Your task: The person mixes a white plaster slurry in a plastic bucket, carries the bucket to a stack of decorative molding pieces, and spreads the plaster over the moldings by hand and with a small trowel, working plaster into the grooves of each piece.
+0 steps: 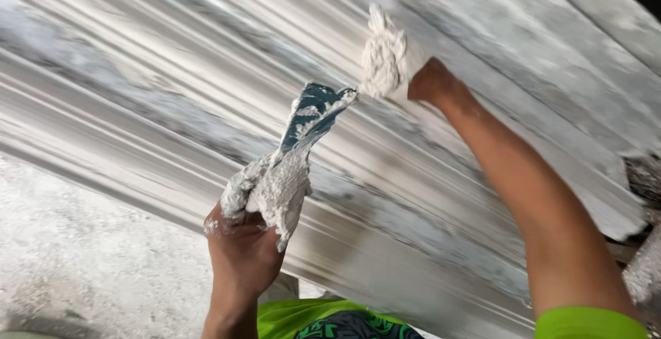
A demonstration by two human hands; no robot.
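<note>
Holding a plaster-caked putty knife [313,115], the person's left hand [241,246] sits at about seven o'clock in the view, its grip closed around the handle, which is buried under a thick lump of wet white plaster [275,187]. Only the blue-grey blade shows clean metal, pointing toward one o'clock, its tip just beside the wad in the other hand.

The right hand [430,81], up at about one o'clock, has its grip closed on a fibrous wad loaded with plaster [384,53], pressing it against the ribbed moulded cornice [172,84] that runs across the frame from nine o'clock down to four o'clock. The fingers themselves are hidden behind the wad and the wrist, so how they wrap it cannot be told.

The plaster looks soft, heavy for its bulk and slippery; it will likely sag or drop if the knife is tilted, so the knife is best held low on the handle, blade kept level. The wad appears limp and light, safest pinched from behind. The cornice seems stiff but brittle along its thin ridges, and its streaked grey face looks damp. A rough pale floor [76,256] lies at eight o'clock, and green sleeves [585,322] edge the bottom.
</note>
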